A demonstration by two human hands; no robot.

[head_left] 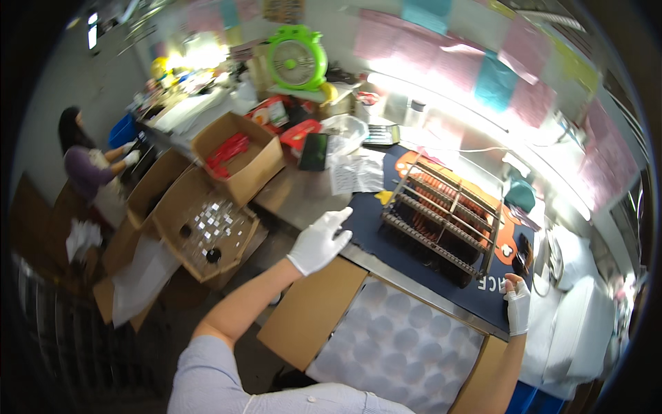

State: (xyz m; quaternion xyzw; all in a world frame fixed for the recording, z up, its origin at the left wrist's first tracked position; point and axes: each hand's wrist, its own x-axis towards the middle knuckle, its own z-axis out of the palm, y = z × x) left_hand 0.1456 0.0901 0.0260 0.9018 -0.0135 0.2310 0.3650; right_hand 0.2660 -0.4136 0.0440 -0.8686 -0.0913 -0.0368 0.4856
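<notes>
My left hand (pixel 320 241), in a white glove, hovers over the front edge of the workbench. Its thumb and forefinger are spread and nothing is in it. At the right end of the mat is my right hand (pixel 518 308), gloved with bare fingertips. Its fingers are curled in; whatever they may hold is hidden. A dark glossy object (pixel 525 254) lies just beyond them. Between the hands, a metal-framed rack (pixel 452 204) with rows of reddish-brown pieces stands on a dark blue mat (pixel 365 222) with orange patterns.
Below the bench edge, an open carton (pixel 314 314) holds round shapes under a translucent sheet. Left are a cardboard box (pixel 252 172) with red items and another (pixel 181 238) with small white pieces. A phone (pixel 314 152), papers (pixel 355 172) and green fan (pixel 296 58) sit behind. Another person (pixel 89 165) works far left.
</notes>
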